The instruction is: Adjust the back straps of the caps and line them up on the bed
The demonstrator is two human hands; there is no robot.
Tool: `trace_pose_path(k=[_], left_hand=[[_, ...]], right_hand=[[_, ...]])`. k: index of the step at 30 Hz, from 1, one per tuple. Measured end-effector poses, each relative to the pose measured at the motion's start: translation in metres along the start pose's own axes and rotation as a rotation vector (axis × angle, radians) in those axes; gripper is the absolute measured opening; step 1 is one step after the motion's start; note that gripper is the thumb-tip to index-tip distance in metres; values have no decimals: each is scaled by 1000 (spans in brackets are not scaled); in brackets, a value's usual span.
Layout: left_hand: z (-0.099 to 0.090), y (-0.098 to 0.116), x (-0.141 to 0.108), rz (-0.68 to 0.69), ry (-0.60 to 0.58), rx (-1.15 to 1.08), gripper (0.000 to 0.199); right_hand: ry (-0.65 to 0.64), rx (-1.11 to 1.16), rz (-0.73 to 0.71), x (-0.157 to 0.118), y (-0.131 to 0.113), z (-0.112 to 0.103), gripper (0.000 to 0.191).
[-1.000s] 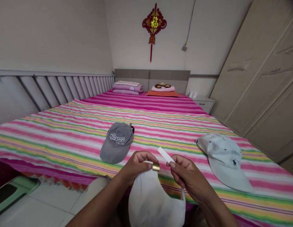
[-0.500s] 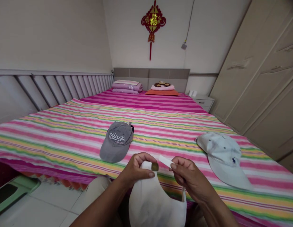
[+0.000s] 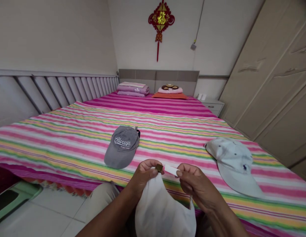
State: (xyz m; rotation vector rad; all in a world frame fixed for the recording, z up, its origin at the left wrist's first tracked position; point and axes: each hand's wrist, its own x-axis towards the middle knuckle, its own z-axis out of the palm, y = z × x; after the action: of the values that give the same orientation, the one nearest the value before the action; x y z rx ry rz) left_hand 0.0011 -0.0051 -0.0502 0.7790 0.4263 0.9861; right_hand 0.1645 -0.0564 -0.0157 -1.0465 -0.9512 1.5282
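Note:
A white cap (image 3: 165, 207) hangs at the bottom centre, its back opening facing up. My left hand (image 3: 146, 174) pinches the cap's edge beside a small brass-coloured buckle (image 3: 159, 168). Between thumb and finger my right hand (image 3: 193, 181) holds a white strap (image 3: 171, 170), whose free end lies close to the buckle; whether they touch is not clear. A grey cap (image 3: 123, 146) with white lettering rests on the bed, beyond my left hand. To the right lies a pale cap (image 3: 233, 163) with a small dark emblem, brim toward me.
The bed has a striped sheet (image 3: 76, 131). Folded purple bedding (image 3: 133, 89) and an orange and pink stack (image 3: 170, 92) lie by the headboard (image 3: 176, 79). A green stool (image 3: 19, 197) stands at lower left; a nightstand (image 3: 212, 105) is at back right.
My left hand has tilted the buckle, and the cap's edge has turned with it. The strap's free end has moved left and down, closer to the buckle.

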Motion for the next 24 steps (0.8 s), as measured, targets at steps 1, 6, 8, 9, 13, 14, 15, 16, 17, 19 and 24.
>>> trace_pose_path(k=[1,6,8,9,13,14,15,16,17,19,24], left_hand=[[0,-1,0,-2,-4,-9,28],[-2,-2,1,-26,-8,-47,29],[-2,-3,1,-32,7,-49,30],[-3,-3,1,-35,12,-47,31],[-2,-2,1,-35,16,-35,30],[-1,-2,1,-32,20,-33,30],[-1,-1,1,-31,23,-32,31],[0,-1,1,-30,27,-32,31],[1,-1,0,-30,28,-32,31],[1,0,0,-32,24,-28,31],[0,-1,0,-32,28,-8,31]], right_hand=[[-2,2,5,0,0,0,24],[-19,-9,8,0,2,1,24],[-23,-10,11,1,3,1,24],[-23,-11,15,1,4,1,24],[-28,-18,27,3,5,-1,23],[-30,-18,28,3,6,-1,23],[-32,-18,29,3,6,-1,23],[-33,-18,28,3,6,-1,23],[-36,-17,28,2,6,-1,24],[-39,-15,26,2,5,0,24],[-20,-21,19,1,5,1,24]])
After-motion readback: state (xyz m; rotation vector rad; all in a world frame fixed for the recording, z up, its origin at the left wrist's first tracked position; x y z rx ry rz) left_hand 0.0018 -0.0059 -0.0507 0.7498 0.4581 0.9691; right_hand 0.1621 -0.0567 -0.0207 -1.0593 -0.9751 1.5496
